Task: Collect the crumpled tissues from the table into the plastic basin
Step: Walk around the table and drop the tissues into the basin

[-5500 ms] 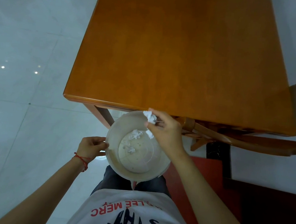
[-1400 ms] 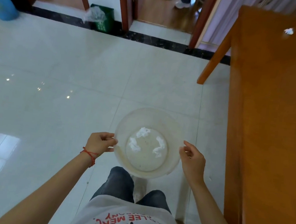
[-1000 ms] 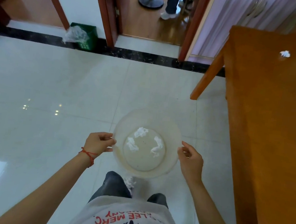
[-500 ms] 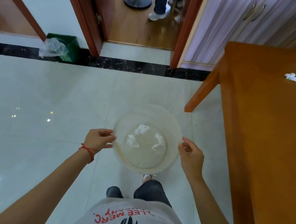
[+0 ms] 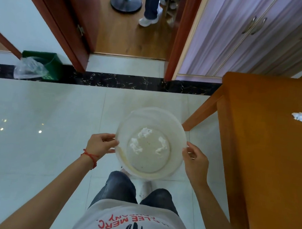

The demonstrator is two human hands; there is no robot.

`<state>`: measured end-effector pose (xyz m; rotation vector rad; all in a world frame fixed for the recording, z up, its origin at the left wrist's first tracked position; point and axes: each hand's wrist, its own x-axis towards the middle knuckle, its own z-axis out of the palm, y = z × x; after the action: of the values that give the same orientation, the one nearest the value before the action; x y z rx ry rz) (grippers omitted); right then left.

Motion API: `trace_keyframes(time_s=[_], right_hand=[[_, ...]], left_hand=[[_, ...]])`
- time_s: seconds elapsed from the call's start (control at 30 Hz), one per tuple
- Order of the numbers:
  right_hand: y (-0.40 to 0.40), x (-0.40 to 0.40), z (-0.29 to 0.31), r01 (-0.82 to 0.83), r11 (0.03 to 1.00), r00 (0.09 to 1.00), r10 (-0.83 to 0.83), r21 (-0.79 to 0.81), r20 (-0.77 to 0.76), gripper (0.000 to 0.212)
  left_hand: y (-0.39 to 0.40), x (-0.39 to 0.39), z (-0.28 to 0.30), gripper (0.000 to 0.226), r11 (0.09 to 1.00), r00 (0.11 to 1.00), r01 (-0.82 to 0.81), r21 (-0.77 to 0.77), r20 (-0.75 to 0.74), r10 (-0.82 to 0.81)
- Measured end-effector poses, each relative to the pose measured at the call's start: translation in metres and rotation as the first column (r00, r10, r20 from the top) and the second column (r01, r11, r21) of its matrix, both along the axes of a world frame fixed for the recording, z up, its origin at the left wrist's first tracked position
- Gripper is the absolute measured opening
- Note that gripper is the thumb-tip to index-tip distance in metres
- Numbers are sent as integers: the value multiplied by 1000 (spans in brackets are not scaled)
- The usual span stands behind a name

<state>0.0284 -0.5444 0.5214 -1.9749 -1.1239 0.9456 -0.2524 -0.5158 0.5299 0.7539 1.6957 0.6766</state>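
Note:
I hold a translucent white plastic basin (image 5: 178, 136) in front of my waist, above the tiled floor. My left hand (image 5: 100, 144) grips its left rim and my right hand (image 5: 195, 162) grips its right rim. Three crumpled white tissues (image 5: 145, 132) lie on the basin's bottom. One more crumpled tissue (image 5: 298, 117) lies on the orange wooden table (image 5: 265, 154), far to the right of the basin and beyond my right hand.
The table's long left edge and a slanted leg (image 5: 200, 112) run close to my right. Ahead is an open doorway with a person's legs (image 5: 152, 4) and a round stand base (image 5: 126, 0). A green bin (image 5: 45, 66) with a plastic bag sits at the wall on the left. Lilac cabinet doors (image 5: 238, 36) stand behind the table.
I have walked forward along the table's left side with the basin in both hands; the doorway and the lone tissue on the table have come nearer. Earlier my right hand dropped tissues into the basin.

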Motion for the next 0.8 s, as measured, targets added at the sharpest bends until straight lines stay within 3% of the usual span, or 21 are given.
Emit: trace_keyframes(time_s=[0.47, 0.8], right_hand=[[169, -32, -3, 232, 973, 973, -232, -11, 10, 25], [286, 4, -13, 282, 959, 959, -282, 10, 20, 25]], left_hand=[[236, -19, 5, 30, 976, 976, 216, 3, -4, -216], [377, 22, -3, 32, 955, 955, 296, 3, 19, -296]])
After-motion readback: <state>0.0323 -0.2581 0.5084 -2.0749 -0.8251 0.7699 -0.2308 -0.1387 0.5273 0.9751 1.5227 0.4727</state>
